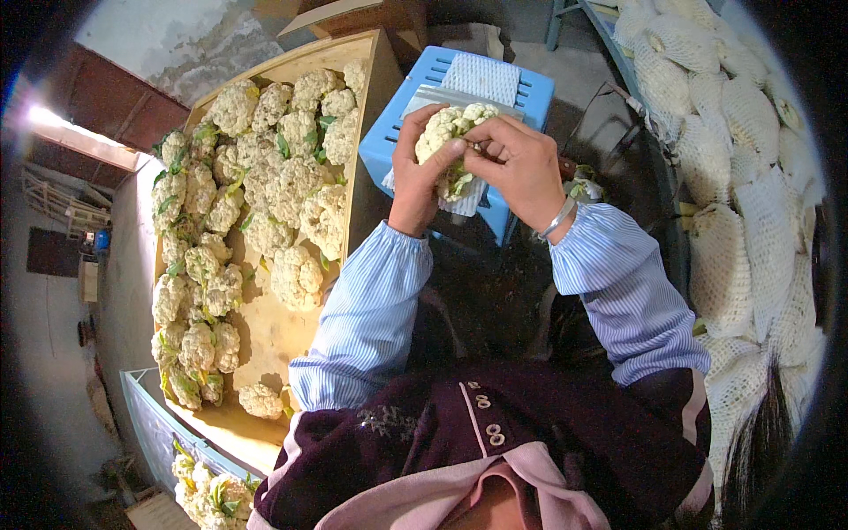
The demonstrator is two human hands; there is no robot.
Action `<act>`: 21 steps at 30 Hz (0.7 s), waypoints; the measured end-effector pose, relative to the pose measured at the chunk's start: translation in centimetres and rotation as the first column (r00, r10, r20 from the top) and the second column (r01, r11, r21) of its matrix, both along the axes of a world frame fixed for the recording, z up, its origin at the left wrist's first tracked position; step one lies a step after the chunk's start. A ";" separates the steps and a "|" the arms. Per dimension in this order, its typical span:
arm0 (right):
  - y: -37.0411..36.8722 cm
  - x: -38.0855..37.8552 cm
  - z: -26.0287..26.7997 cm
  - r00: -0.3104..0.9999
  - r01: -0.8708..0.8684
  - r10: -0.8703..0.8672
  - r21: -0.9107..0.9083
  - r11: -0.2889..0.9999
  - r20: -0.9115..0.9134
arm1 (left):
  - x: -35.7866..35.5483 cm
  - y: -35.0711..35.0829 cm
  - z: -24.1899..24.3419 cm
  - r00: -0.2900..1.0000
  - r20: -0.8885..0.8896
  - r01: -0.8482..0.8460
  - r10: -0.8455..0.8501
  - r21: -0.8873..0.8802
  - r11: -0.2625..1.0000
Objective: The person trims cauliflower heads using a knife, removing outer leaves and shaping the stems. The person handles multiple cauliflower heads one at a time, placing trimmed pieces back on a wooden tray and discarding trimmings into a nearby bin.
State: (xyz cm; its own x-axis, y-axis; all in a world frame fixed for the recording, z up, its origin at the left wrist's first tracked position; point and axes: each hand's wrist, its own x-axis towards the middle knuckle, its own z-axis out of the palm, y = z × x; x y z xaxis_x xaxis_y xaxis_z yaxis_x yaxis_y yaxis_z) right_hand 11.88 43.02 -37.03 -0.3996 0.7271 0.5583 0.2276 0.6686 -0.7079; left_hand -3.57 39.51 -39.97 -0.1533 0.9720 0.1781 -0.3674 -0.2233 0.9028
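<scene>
A cauliflower head [440,136] is held in front of me, above a blue slotted plastic stool [536,93]. My left hand [419,169] cups it from the left, with the thumb across its near face. The fingertips of my right hand [520,165] are pinched together at the cauliflower's right side; whether they grip a piece of it or something small, I cannot tell. Beneath the cauliflower, white foam netting [482,74] and a grey metal strip [427,99] lie on the stool top.
On my left, a shallow wooden bin [265,338] holds several loose cauliflowers [296,278]. More cauliflowers [212,493] lie at the lower left. Along my right, net-wrapped cauliflowers [722,265] are piled in a blue-framed holder [613,43]. A cable [586,109] hangs beside it.
</scene>
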 end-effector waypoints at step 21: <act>4.1 6.8 1.4 0.977 0.114 -0.056 -0.285 0.952 0.204 | -2.4 1.4 -4.3 0.793 0.579 0.223 -0.190 0.016 0.975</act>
